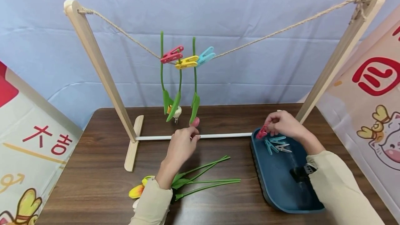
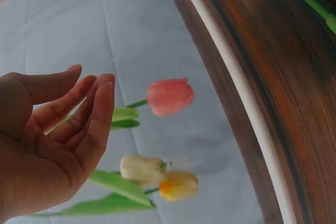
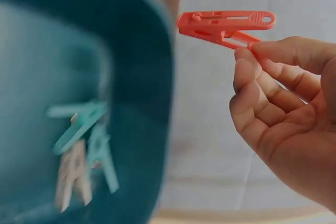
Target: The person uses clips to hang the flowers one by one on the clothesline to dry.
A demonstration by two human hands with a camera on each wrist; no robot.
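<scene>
My right hand (image 1: 285, 124) pinches a red clothespin (image 3: 226, 24) by one handle at the far rim of the blue tray (image 1: 281, 190). Inside the tray lie teal clothespins (image 1: 270, 146) and a grey one (image 1: 283, 148). My left hand (image 1: 181, 145), fingers loosely bent and holding nothing, is near the white bar. Beyond it, artificial tulips hang upside down: a pink tulip (image 2: 170, 97), a white one (image 2: 142, 169) and a yellow one (image 2: 179, 186). Their stems are clipped to the rope by a red clothespin (image 1: 172, 55), a yellow clothespin (image 1: 186, 62) and a light-blue clothespin (image 1: 206, 56).
Loose tulips with green stems (image 1: 212, 182) lie on the dark wooden table (image 1: 103, 190), partly under my left forearm. The sagging rope (image 1: 275, 32) runs between two wooden posts (image 1: 100, 65), joined low down by a white bar (image 1: 229, 135). A pale cloth hangs behind.
</scene>
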